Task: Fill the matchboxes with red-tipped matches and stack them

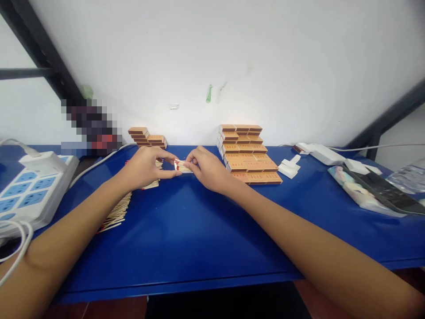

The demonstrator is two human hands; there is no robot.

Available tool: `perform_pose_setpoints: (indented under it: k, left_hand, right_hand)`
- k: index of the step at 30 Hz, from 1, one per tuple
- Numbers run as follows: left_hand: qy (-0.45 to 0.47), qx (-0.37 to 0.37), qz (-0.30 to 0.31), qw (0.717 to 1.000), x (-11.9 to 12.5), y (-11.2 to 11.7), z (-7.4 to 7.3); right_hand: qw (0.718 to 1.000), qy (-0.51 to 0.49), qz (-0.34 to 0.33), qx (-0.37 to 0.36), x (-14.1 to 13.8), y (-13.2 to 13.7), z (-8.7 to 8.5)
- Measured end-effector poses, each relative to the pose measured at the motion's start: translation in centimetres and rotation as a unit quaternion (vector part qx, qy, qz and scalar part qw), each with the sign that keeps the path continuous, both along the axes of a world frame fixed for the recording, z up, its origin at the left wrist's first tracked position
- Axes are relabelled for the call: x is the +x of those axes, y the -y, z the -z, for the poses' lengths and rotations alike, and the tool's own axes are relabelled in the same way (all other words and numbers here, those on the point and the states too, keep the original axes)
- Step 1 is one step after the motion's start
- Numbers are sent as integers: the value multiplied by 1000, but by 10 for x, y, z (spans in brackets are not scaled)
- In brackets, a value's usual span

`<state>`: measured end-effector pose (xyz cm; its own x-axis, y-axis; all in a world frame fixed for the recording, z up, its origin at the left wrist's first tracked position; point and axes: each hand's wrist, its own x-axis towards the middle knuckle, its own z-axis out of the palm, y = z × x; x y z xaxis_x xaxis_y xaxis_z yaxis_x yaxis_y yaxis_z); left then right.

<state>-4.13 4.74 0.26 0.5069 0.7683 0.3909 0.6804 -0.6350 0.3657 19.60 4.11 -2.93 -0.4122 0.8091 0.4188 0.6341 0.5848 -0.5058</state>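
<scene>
A small white matchbox tray (pixel 177 163) filled with red-tipped matches (pixel 183 167) is between my hands, low over the blue table. My left hand (pixel 143 167) grips its left end between thumb and fingers. At the other end, my right hand (pixel 210 168) is closed, thumb and fingertips pressed on the matches and the tray; its lower fingers are partly hidden. Loose matches (pixel 116 212) lie beneath and beside my left forearm, with more behind my left hand. To the right of my right hand rises a stepped stack of orange matchboxes (pixel 247 161).
A smaller matchbox stack (pixel 151 141) stands by the wall. White folded paper pieces (pixel 289 167) lie right of the big stack. A power strip (pixel 33 190) with cables sits at left. A phone (pixel 381 188) and a printed packet (pixel 357 190) lie at right on the blue table (pixel 199 239).
</scene>
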Motion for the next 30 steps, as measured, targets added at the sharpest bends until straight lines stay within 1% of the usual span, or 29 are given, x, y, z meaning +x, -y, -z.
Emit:
perform_pose_setpoints:
  k: [6, 10, 19, 24, 28, 30]
  left_hand:
    - [-9, -8, -1, 1000, -2, -2, 0]
    - [-17, -5, 9, 1000, -2, -3, 0]
    - [-20, 13, 55, 998, -1, -1, 0]
    - [-23, 20, 54, 998, -1, -1, 2]
    - [-34, 14, 56, 998, 0, 0, 0]
    - [-33, 11, 44, 998, -1, 1, -3]
  right_hand:
    - [998, 52, 1, 31, 7, 1, -4]
    - [997, 74, 8, 33, 8, 1, -7]
    - [997, 46, -56, 6, 3, 5, -4]
    - [998, 62, -27, 16, 4, 5, -5]
    - [997, 53, -53, 10, 4, 6, -6]
    - [997, 38, -67, 17, 4, 6, -6]
